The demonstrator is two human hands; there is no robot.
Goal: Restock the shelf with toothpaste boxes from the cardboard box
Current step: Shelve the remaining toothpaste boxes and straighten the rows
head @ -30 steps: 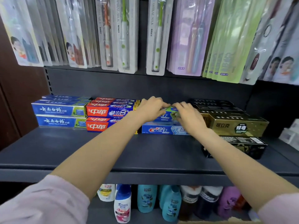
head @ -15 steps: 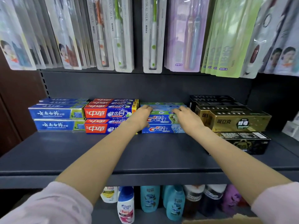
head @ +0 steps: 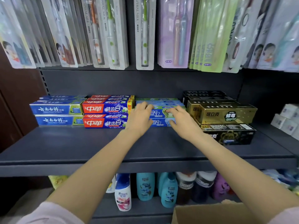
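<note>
1. The dark shelf (head: pixel 64 147) is bare along its near half, so a hand could pass there from left to right.
2. Far back, rows of boxes block the way: blue boxes (head: pixel 56 109), red boxes (head: pixel 105 109), blue-green boxes (head: pixel 159 113), and gold and black boxes (head: pixel 226 113).
3. Toothbrush packs (head: pixel 144 33) hang above the far boxes, with an open dark gap between.
4. A cardboard box (head: pixel 210 214) stands low at the near right.

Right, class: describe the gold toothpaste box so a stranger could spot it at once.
Start at the dark grey shelf under the hanging toothbrushes. Follow the toothpaste row rightward past the blue-green Crest stack. The gold box tops the last stack, the only shiny gold carton, lying on a black one.
</note>
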